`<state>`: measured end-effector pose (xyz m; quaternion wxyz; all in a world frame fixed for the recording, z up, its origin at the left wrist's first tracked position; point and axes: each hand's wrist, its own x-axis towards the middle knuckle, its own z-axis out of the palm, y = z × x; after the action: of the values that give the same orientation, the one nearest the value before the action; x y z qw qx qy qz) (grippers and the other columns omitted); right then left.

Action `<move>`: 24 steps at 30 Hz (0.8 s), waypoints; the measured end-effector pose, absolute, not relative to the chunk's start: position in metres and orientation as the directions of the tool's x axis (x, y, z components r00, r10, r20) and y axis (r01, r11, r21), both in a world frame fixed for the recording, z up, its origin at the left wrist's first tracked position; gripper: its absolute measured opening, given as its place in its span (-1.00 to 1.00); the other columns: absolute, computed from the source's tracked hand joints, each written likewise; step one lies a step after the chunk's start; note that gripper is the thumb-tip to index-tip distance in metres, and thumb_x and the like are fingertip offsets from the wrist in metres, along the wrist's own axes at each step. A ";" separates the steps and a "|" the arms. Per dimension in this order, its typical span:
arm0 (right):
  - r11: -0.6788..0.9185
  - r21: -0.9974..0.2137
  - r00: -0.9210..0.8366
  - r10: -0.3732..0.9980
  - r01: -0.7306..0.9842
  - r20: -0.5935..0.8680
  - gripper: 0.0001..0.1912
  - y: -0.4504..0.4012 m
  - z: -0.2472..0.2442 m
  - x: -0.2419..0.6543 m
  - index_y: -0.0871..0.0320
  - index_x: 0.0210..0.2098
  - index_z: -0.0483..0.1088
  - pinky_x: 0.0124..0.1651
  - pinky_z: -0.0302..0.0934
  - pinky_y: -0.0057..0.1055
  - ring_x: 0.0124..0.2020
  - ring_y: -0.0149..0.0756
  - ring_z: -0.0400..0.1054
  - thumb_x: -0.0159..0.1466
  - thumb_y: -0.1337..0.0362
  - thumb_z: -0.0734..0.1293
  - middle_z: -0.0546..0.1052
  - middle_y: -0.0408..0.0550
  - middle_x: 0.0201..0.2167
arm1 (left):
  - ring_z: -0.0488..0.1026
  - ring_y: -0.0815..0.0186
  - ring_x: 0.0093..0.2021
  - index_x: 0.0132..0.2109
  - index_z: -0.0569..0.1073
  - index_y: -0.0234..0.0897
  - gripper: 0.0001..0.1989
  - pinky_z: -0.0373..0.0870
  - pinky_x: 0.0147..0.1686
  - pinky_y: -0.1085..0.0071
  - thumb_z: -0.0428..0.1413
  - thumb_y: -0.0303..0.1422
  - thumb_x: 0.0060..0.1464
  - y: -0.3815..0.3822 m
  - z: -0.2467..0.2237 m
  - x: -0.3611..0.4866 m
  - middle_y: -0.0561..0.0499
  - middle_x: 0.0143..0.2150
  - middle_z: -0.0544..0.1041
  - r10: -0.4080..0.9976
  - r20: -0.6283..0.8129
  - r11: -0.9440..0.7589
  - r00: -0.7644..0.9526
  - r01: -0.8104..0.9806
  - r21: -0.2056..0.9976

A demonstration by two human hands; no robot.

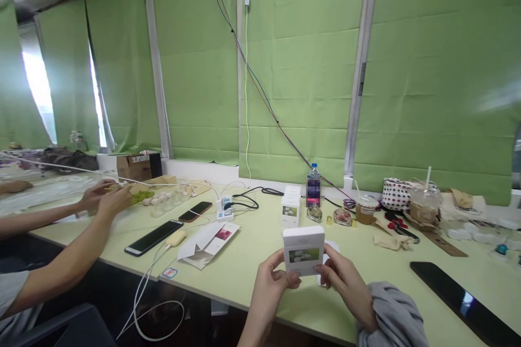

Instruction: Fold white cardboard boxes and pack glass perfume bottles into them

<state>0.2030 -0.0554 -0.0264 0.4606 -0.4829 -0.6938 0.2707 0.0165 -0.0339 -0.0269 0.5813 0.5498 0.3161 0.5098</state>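
Note:
A small white box with a picture of white flowers is held upright above the table's front part. My left hand grips its lower left side, the thumb on the front face. On the lower right side, my right hand holds the same box with its fingers bent. Another white piece shows behind the box and beside my right fingers, partly hidden. Farther back stands a similar white box, next to a small glass jar and a bottle with a blue cap.
An unfolded white carton, a phone and a power strip lie left on the table. Drink cups and a black device are right. Another person's hands work at far left.

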 end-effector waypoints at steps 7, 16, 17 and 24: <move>0.272 -0.939 -0.105 0.961 0.209 0.255 -0.43 -0.060 -0.026 0.201 0.14 0.13 0.17 -0.23 0.30 -0.26 -0.37 -0.23 0.44 0.19 0.09 0.31 0.51 -0.11 -0.43 | 0.55 0.13 -0.14 0.04 0.48 -0.22 -0.60 0.49 -0.15 0.33 0.20 -0.26 0.03 -0.029 -0.054 0.019 -0.07 -0.05 0.58 0.897 0.441 -0.441 -0.038 0.005 0.897; 0.306 -0.934 0.022 0.951 -0.181 0.308 -0.34 -0.066 -0.033 0.188 0.17 0.02 0.26 -0.43 0.27 -0.35 -0.35 -0.21 0.38 0.11 -0.16 0.35 0.47 0.01 -0.29 | 0.45 0.12 0.08 0.19 0.34 -0.11 -0.54 0.42 0.03 0.26 0.07 -0.45 0.14 -0.028 -0.081 0.026 -0.09 0.11 0.48 0.497 0.859 -0.817 0.123 0.401 0.415; 0.284 -0.941 0.060 0.959 -0.187 0.277 -0.41 -0.066 -0.035 0.191 0.18 -0.07 0.33 -0.42 0.27 -0.35 -0.38 -0.22 0.37 0.14 -0.17 0.32 0.47 -0.01 -0.34 | 0.46 0.10 0.05 0.21 0.32 -0.11 -0.51 0.43 0.00 0.25 0.10 -0.43 0.12 -0.031 -0.082 0.029 -0.12 0.11 0.48 0.471 0.866 -0.839 0.168 0.389 0.381; 0.070 -0.945 0.034 0.997 -0.320 0.063 -0.34 -0.070 -0.035 0.210 0.14 -0.14 0.50 -0.06 0.30 -0.14 -0.14 -0.02 0.44 0.08 -0.28 0.26 0.59 0.06 -0.21 | 0.35 -0.02 0.11 0.10 0.40 -0.18 -0.42 0.29 0.09 0.07 0.26 -0.15 -0.08 -0.043 -0.062 0.041 -0.19 0.09 0.45 0.784 0.607 -0.611 0.131 -0.015 0.791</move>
<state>0.2098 -0.0696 -0.0352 0.5970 -0.4007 -0.4229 0.5515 0.0408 -0.0431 -0.0623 0.3360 0.6726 0.2856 0.5943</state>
